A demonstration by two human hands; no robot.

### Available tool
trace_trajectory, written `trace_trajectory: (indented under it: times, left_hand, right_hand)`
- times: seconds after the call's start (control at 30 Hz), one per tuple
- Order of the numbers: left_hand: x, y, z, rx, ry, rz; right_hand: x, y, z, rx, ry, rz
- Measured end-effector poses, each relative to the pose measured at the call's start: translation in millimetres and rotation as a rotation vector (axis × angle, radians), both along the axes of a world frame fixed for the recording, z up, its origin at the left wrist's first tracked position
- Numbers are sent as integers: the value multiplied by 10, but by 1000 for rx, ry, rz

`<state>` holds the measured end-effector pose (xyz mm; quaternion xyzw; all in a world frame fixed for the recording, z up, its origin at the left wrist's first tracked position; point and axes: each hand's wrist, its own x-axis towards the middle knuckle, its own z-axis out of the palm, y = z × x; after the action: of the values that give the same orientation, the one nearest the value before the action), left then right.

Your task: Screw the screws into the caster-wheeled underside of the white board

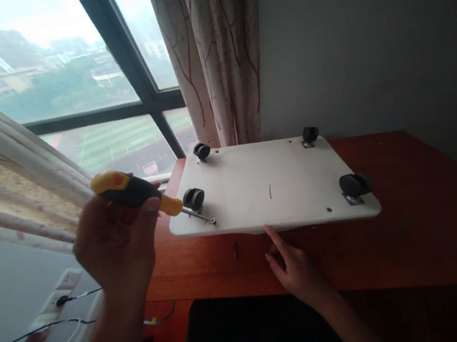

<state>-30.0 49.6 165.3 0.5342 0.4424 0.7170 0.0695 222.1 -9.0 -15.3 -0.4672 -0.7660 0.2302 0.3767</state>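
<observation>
In the head view, my left hand (121, 235) is closed around a yellow-and-black screwdriver (139, 194), held at a slant. Its shaft points down to a small screw (212, 221) near the front left corner of a white panel (248, 191). Whether the tip touches the screw I cannot tell. My right hand (294, 269) holds nothing; its index fingertip rests at the panel's front edge, the other fingers partly curled. Black casters stand near the panel's corners: front left (194, 199), front right (355, 184), back left (201, 151) and back right (310, 135).
The panel lies on a reddish-brown wooden table (419, 213). A small dark screw-like piece (235, 250) lies in front of it. Curtains (221, 54) and a window (84, 72) are behind. At lower left are wall sockets (68, 279) with cables. A dark chair (258, 330) stands below the table edge.
</observation>
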Motion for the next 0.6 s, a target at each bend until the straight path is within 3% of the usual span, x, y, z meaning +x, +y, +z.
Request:
trace_trajectory:
  times: [0.6]
  left_hand:
    - [79,-5,-35,-17,31,16]
  right_hand:
    - [-5,-8,13,8,-26,5]
